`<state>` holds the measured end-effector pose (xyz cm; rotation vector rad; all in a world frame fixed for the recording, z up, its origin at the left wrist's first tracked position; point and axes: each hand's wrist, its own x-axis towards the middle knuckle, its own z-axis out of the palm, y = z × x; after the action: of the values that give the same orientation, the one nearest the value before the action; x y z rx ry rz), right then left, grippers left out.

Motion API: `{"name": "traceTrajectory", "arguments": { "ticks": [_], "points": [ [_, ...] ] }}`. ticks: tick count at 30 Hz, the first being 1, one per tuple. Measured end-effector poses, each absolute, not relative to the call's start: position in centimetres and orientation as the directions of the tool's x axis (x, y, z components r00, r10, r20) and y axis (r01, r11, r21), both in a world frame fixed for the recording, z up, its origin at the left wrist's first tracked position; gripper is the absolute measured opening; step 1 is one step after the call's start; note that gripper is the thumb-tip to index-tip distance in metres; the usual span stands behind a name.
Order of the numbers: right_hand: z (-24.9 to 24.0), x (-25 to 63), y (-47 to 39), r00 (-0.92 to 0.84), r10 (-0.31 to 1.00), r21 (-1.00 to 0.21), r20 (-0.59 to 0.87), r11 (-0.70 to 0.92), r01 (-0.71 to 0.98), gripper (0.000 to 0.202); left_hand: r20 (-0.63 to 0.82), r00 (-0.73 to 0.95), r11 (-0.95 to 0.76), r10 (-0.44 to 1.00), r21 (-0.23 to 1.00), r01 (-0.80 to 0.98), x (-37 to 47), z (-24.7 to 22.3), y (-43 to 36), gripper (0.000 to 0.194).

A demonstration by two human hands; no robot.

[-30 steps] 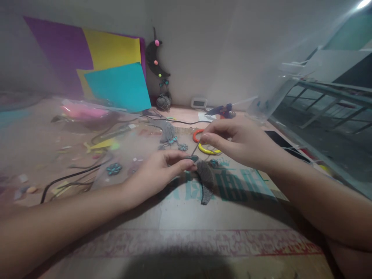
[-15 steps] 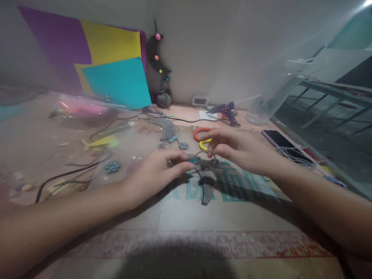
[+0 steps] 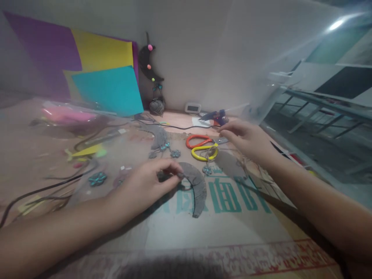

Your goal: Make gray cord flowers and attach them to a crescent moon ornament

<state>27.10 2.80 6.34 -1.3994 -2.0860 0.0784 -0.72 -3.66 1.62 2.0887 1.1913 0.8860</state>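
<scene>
A grey crescent lies on the printed board, its upper end beside my left hand. Thumb and forefinger of that hand are pinched at the crescent's edge, on a thin dark cord. My right hand is raised at the glue gun, fingers bent; whether it touches the gun is unclear. Between the hands lie scissors with one red and one yellow handle. A small teal and grey flower on a cord loop rests just below them.
Another grey crescent with flowers lies behind. A loose teal flower, a black cable and scraps are at left. Against the wall stand coloured sheets, a yarn ball and a small white device.
My right hand has moved away from the crescent toward the glue gun, uncovering the scissors and the small flower. My left hand stays by the crescent. The whole view has shifted slightly.
</scene>
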Motion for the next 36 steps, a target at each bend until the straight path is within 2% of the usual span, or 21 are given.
{"name": "traceTrajectory", "arguments": {
  "ticks": [7,10,13,16,20,23,27,32,36],
  "points": [
    [7.2,29.7,5.2,-0.154,0.906,-0.297,0.394,0.284,0.912,0.032,0.207,0.369,-0.378,0.906,0.787,0.488,-0.7,1.4,-3.4,0.013],
    [7.7,29.4,6.0,-0.117,0.919,-0.326,0.377,0.25,0.912,0.026,0.192,0.385,-0.373,0.903,0.796,0.476,-0.8,1.1,-3.3,0.013],
    [8.1,27.9,6.8,-0.172,0.925,-0.402,0.337,0.307,0.862,0.019,0.157,0.399,-0.351,0.903,0.806,0.477,-0.7,1.0,-3.3,0.015],
    [8.0,25.2,7.8,-0.267,0.915,-0.404,0.302,0.377,0.833,0.019,0.143,0.406,-0.336,0.903,0.823,0.458,-0.4,0.9,-3.4,0.014],
    [8.0,21.2,9.9,-0.416,0.865,-0.306,0.28,0.491,0.816,0.032,0.186,0.419,-0.368,0.889,0.835,0.409,-0.1,0.8,-3.4,0.012],
    [8.0,18.1,12.1,-0.513,0.837,-0.233,0.19,0.546,0.805,0.028,0.199,0.423,-0.373,0.884,0.846,0.381,0.0,0.6,-3.3,0.011],
    [7.7,14.0,15.1,-0.58,0.81,-0.175,0.083,0.585,0.792,0.025,0.22,0.418,-0.381,0.882,0.854,0.354,0.1,0.4,-3.0,0.012],
    [6.0,10.3,17.4,-0.607,0.794,-0.117,0.02,0.605,0.787,0.041,0.221,0.415,-0.373,0.882,0.867,0.33,0.1,0.2,-2.8,0.011],
    [4.7,9.8,17.8,-0.619,0.785,-0.072,-0.041,0.615,0.785,0.027,0.215,0.424,-0.366,0.88,0.875,0.317,0.1,-0.1,-2.7,0.014]
  ]
}}
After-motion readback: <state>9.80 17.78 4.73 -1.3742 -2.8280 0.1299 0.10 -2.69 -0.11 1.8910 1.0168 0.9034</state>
